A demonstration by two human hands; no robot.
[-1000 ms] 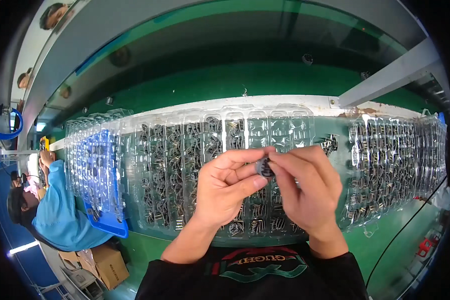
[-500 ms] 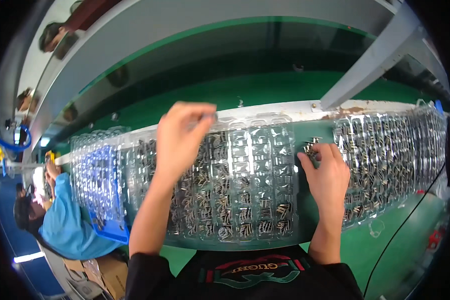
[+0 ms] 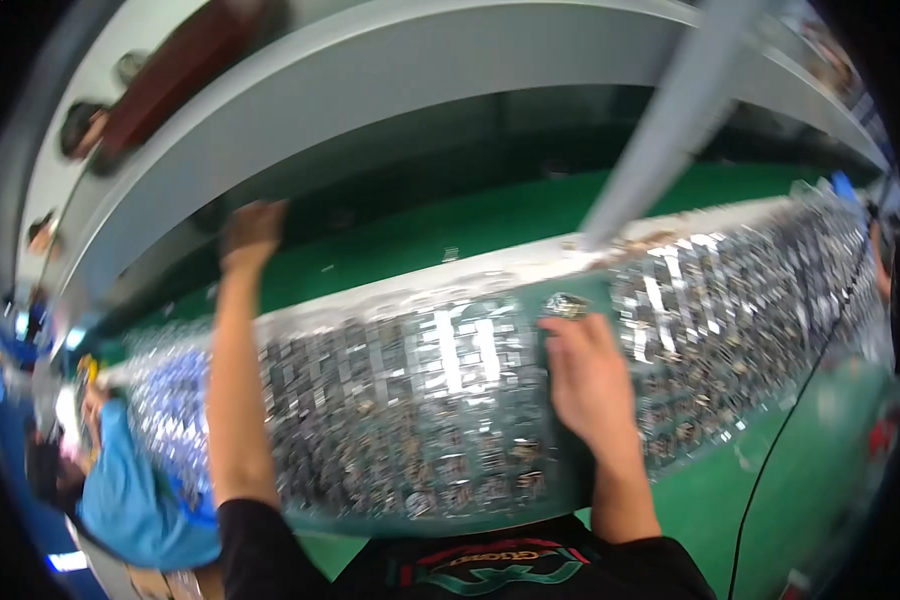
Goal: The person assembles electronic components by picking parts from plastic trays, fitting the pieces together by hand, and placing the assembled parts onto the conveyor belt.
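Observation:
My left hand (image 3: pixel 252 235) is raised at the far side of the table, beyond the clear plastic trays. Motion smears its fingers, so I cannot see whether they hold anything. In the gap between two trays, my right hand (image 3: pixel 588 372) has its curled fingers on a small cluster of shiny metal parts (image 3: pixel 566 304). Left of that hand lies a clear compartmented tray (image 3: pixel 470 350), with many small metal pieces in its pockets. Another such tray (image 3: pixel 710 340), also filled with metal pieces, lies to its right.
A grey slanting post (image 3: pixel 660 130) rises from the table's white far edge (image 3: pixel 510 262). Further left, a person in a blue top (image 3: pixel 135 490) sits beside another tray, which has blue under it. A black cable (image 3: pixel 780 450) hangs at the right over the green floor.
My left hand has swung left and farther out, away from above the tray. The whole view has shifted and blurred. My right hand remains at the metal parts between the trays.

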